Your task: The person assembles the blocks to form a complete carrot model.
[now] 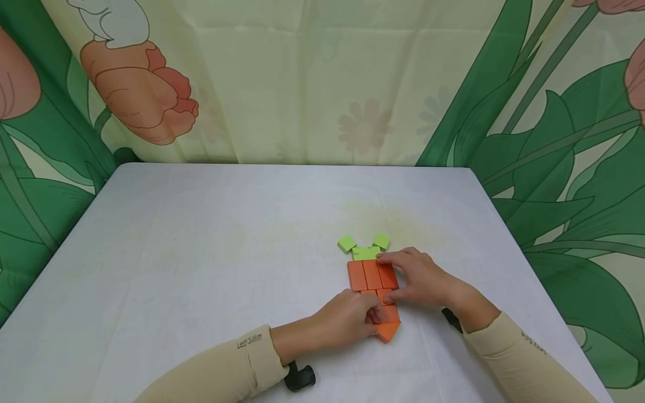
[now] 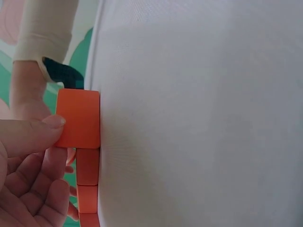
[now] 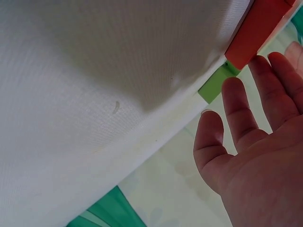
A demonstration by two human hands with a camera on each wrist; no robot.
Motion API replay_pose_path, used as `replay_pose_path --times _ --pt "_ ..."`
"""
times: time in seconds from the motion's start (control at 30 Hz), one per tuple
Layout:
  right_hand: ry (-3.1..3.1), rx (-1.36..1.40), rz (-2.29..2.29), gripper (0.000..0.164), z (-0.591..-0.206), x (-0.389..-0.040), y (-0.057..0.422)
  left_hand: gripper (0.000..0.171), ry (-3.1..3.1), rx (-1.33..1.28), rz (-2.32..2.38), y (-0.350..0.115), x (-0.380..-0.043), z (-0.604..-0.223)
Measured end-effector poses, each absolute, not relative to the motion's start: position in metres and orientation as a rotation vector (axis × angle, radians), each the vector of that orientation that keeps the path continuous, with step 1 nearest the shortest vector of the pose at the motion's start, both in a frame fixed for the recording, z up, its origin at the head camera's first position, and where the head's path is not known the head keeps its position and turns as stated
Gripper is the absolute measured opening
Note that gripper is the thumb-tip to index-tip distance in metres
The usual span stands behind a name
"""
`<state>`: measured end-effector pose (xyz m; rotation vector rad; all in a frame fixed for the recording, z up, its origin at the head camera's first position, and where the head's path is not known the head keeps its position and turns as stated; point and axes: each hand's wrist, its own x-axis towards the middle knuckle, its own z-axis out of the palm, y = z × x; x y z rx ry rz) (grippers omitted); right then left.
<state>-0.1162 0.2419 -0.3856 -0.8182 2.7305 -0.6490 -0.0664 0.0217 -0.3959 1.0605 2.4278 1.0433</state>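
Note:
Orange blocks [image 1: 372, 275] lie in rows on the table, with a triangular orange block [image 1: 388, 332] at the near end. Beyond the rows sits a light green notched block [image 1: 366, 254], flanked by two small green blocks [image 1: 346, 244]. My left hand [image 1: 347, 319] pinches the triangular block with thumb and forefinger; in the left wrist view its thumb [image 2: 35, 132] lies on the block's side face [image 2: 79, 120]. Along the right edge of the rows rests my right hand [image 1: 425, 280], fingers extended and touching the orange blocks. The left hand hides part of the lower rows.
A white cloth covers the table [image 1: 201, 240]. Behind it hangs a curtain [image 1: 312, 84] printed with leaves and flowers. Dark wrist cameras [image 1: 300, 378] sit under both cuffs.

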Motion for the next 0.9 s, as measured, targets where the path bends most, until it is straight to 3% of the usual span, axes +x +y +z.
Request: replay_pose_path --times 0.9 --pt "2.747 -0.833 -0.716 0.068 -0.379 -0.114 0.245 0.018 2.429 1.004 1.055 0.015 -0.067 -0.386"
